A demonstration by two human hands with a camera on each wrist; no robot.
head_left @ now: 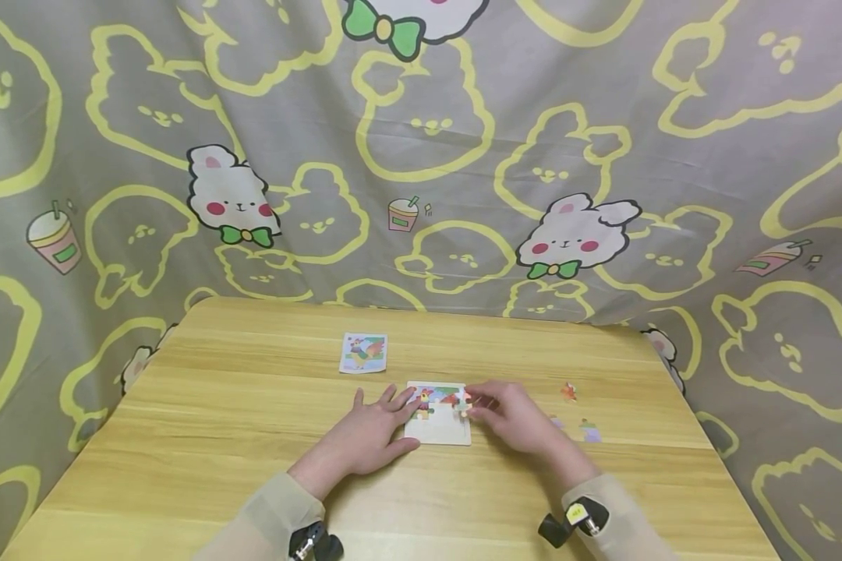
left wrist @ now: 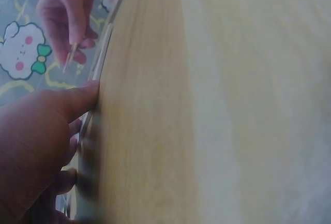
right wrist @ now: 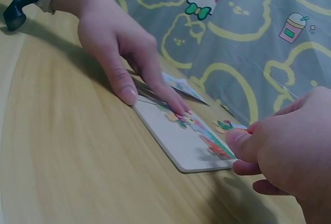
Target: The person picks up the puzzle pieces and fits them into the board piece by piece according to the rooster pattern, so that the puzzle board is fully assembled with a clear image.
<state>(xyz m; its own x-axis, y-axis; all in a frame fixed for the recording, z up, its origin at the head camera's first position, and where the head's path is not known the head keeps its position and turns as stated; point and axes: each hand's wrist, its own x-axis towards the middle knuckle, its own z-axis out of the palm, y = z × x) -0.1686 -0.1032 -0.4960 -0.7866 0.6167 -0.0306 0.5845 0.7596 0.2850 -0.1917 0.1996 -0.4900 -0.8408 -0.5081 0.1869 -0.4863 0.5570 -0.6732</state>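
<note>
A white puzzle board lies on the table, with colourful pieces fitted along its top and at its left side. My left hand rests at the board's left edge, its fingers stretched out. In the right wrist view the left thumb touches the near corner while a fingertip presses on the fitted pieces. Between thumb and fingers, my right hand pinches a colourful puzzle piece. That piece is held just above the board's right side, and the fingers hide part of it.
Behind the board to the left lies a picture card showing a rooster. Right of my right hand lie loose puzzle pieces, an orange one and a purple and green one. A patterned curtain hangs behind the wooden table.
</note>
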